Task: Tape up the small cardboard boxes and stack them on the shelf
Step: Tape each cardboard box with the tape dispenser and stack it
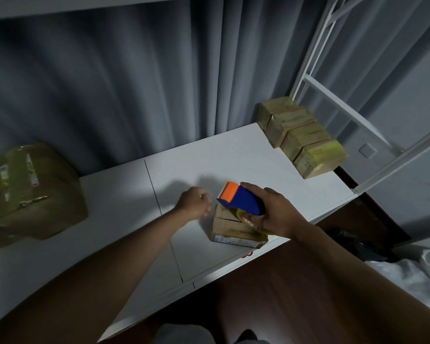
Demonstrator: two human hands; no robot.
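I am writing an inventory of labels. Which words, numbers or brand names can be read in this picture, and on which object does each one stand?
No text can be read.
Large taped box: white stickers, too blurred.
Small box under the hands: faint print, a pale label, too small.
Four stacked boxes: print blurred.
Table edge: red mark, unreadable.

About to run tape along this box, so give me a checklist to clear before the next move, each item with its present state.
1. Tape dispenser in grip: ok, the right hand is wrapped round it.
2. Dispenser over the small box: ok, its orange end sits above the box's far edge.
3. Box steadied: cannot tell; the left hand is curled at the box's left side, contact unclear.
4. Flaps shut: ok, the top looks closed with a seam showing.
5. Box fully on the white surface: ok, though near the front edge.
6. Room beside the row of taped boxes: ok, bare surface in front.
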